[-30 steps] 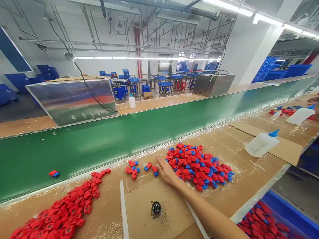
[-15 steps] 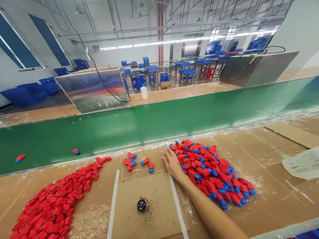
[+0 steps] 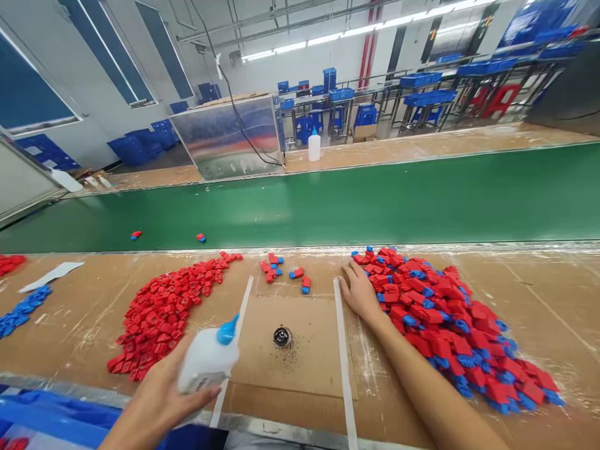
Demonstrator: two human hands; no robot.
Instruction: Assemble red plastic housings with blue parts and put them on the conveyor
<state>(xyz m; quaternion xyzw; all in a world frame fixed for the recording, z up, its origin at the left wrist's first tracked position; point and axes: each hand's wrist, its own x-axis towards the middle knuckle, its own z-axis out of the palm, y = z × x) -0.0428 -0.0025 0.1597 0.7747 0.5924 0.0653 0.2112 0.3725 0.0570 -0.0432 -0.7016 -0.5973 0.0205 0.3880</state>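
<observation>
My left hand (image 3: 162,394) is closed round a white squeeze bottle with a blue nozzle (image 3: 209,355), held above the near edge of the bench, nozzle pointing up and right. My right hand (image 3: 359,290) lies flat, fingers stretched, against the left edge of a big pile of red-and-blue parts (image 3: 445,322). A small dark round thing (image 3: 282,337) sits on a cardboard square (image 3: 290,350) between my hands. A few loose red-and-blue parts (image 3: 287,273) lie just beyond it.
A heap of plain red parts (image 3: 171,306) lies left of the cardboard. Blue parts (image 3: 21,309) sit far left. The green conveyor belt (image 3: 328,206) runs across behind, carrying two small parts (image 3: 200,237). A metal box (image 3: 229,137) and a white bottle (image 3: 314,145) stand beyond.
The view has swung left and down. My left hand has come into view holding the squeeze bottle. My right hand stays flat against the red-and-blue pile.
</observation>
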